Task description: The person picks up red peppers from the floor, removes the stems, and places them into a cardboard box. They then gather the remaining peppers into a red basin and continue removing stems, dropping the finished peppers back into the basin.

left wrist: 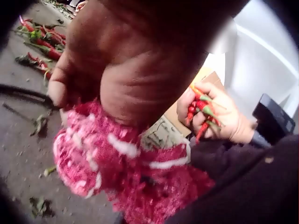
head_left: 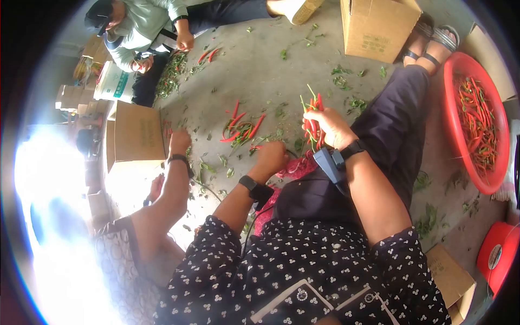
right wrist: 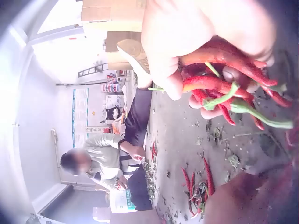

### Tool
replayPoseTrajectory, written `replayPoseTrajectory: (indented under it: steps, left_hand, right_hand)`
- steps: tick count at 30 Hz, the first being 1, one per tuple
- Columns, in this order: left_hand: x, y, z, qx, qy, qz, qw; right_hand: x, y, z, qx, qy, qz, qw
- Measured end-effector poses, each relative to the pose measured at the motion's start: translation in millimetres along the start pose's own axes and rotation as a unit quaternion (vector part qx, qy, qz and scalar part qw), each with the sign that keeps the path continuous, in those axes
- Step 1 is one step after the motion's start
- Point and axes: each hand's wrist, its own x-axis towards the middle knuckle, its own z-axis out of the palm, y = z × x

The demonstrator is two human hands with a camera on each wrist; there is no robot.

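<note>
My right hand (head_left: 328, 128) grips a bunch of red chili peppers (right wrist: 219, 86), their green stems poking out past the fingers. In the left wrist view the same peppers (left wrist: 203, 110) show in the curled fingers. My left hand (head_left: 272, 160) is low beside my leg, at a fluffy pink cloth (left wrist: 100, 154) with white trim. Its thumb shows at the cloth's edge, but the other fingers are hidden, so I cannot tell whether they hold anything. A small pile of red and green peppers (head_left: 241, 129) lies on the floor just beyond the left hand.
A red basin (head_left: 454, 116) full of peppers stands at the right. Cardboard boxes (head_left: 379, 30) stand at the back and left (head_left: 140, 130). Leaves litter the concrete floor (head_left: 271, 65). Another person (head_left: 143, 27) sits by a pepper pile; a third person's arm (head_left: 173, 189) reaches in at left.
</note>
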Motion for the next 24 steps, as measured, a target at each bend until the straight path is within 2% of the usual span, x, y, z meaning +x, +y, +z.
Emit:
replayPoseTrajectory:
  steps: [3,4,5,6,8,9,11,12,13,15,17,19,21,23,24]
  left_hand:
    - [6,8,-8,-0.028,0.032,-0.012,0.999]
    - [10,16,-24,-0.210,0.027,-0.064,0.975]
    - [11,22,-38,-0.385,0.020,-0.117,0.915]
    - [14,29,-48,-0.385,0.024,-0.120,0.915]
    - [23,42,-60,-0.464,0.059,-0.128,0.874]
    - [27,43,-57,-0.464,0.064,-0.129,0.874]
    - [35,45,-51,-0.370,0.108,0.033,0.922]
    - [35,48,-55,-0.370,0.119,0.087,0.917]
    - [33,51,-59,-0.372,0.118,0.088,0.917]
    - [26,52,-71,-0.444,0.045,-0.017,0.895]
    - [26,42,-75,-0.436,0.034,-0.039,0.898]
    - [30,23,-73,-0.427,0.022,-0.061,0.902]
    - [38,-13,-48,-0.250,0.128,-0.092,0.955]
    - [37,-48,-34,-0.077,0.168,-0.121,0.975]
    - [32,-60,-28,-0.033,0.139,-0.155,0.977]
  right_hand:
    - [0,2,-3,-0.039,-0.033,-0.008,0.999]
    - [1,2,-4,-0.065,-0.034,-0.002,0.997]
    - [1,4,-5,-0.090,-0.037,0.008,0.995]
    - [-2,1,-4,-0.107,-0.027,0.030,0.993]
    - [-2,1,2,-0.093,-0.036,0.029,0.995]
    - [-3,0,5,-0.075,-0.037,0.027,0.996]
    - [-5,-2,9,-0.040,-0.050,0.007,0.998]
    - [0,0,4,-0.049,-0.036,0.004,0.998]
    - [4,2,-1,-0.056,-0.022,0.001,0.998]
    - [7,8,-4,-0.085,-0.015,-0.022,0.996]
    - [8,8,-2,-0.115,-0.011,-0.045,0.992]
    - [6,3,3,-0.092,0.002,0.015,0.996]
    - [12,4,-7,-0.076,-0.011,0.003,0.997]
    - [13,3,-12,-0.060,-0.022,-0.012,0.998]
    - [12,3,-11,0.002,-0.019,-0.023,1.000]
